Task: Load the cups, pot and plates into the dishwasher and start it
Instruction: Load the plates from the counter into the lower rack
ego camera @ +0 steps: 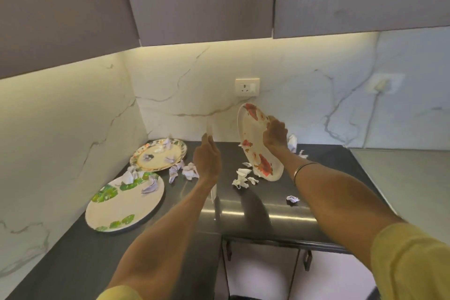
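Head view: three plates. At centre right, the right hand (275,134) grips a tilted red-flowered plate (258,139) above the desk (243,212). The left hand (207,161) is at centre, fingers straight and together. At lower left, a green-leaf plate (124,202) and a gold-rimmed plate (158,158) hold paper scraps (149,186).

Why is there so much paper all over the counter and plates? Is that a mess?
Yes. Crumpled paper scraps litter the dark counter and lie on the two flat plates. The right hand holds a red-flowered plate tilted on edge, with scraps below it.
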`<state>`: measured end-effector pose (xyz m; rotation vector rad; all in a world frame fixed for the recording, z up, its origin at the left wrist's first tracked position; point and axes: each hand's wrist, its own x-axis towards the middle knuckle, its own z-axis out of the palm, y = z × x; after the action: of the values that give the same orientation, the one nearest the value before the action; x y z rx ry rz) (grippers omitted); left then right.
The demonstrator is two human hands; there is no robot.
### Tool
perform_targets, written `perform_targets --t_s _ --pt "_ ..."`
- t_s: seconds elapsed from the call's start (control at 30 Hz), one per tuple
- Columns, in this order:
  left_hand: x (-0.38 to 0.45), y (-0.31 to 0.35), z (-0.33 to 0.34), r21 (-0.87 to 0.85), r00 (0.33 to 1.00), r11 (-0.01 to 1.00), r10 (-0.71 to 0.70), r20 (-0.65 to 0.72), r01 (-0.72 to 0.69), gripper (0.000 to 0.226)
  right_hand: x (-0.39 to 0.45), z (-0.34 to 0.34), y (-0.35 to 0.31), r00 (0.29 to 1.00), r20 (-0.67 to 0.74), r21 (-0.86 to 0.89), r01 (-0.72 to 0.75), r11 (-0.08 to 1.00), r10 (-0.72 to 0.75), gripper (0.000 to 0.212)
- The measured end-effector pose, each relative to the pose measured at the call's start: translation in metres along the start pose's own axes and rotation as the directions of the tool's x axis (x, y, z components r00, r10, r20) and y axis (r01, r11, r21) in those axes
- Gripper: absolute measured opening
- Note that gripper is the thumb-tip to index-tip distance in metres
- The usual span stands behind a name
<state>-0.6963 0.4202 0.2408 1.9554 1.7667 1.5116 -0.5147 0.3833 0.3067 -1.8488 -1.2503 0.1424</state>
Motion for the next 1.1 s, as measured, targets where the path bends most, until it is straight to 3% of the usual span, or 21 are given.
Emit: perform_targets --t_s 0.27,0.57,0.8,0.97,1.1 --pt "-0.055 0.068 0.005 -0.098 0.993 0.993 0.078 0.089 -0.069 0.036 -0.047 -0.083 0.044 0.992 -0.066 -0.053 -0.108 0.993 0.105 0.030" --pt "-0.133 0.138 -0.005 -0.157 0.982 0.986 0.077 0.171 -0.050 0.038 -0.111 -0.179 0.103 0.969 -0.126 -0.028 -0.218 0.976 0.213 0.027" --pt "-0.215 0.189 -0.025 -0.215 0.966 0.975 0.109 0.235 -0.057 0.036 -0.182 -0.243 0.153 0.970 -0.214 -0.240 -0.168 0.956 0.117 0.023" --pt "-0.267 0.221 -0.033 -0.233 0.944 0.972 0.111 0.310 -0.037 0.040 -0.232 -0.290 0.169 0.923 -0.213 -0.177 -0.360 0.916 0.321 0.030" --pt "-0.306 0.241 -0.037 -0.244 0.908 0.965 0.187 0.376 -0.097 0.039 -0.270 -0.321 0.181 0.882 -0.287 -0.173 -0.431 0.886 0.374 0.029"
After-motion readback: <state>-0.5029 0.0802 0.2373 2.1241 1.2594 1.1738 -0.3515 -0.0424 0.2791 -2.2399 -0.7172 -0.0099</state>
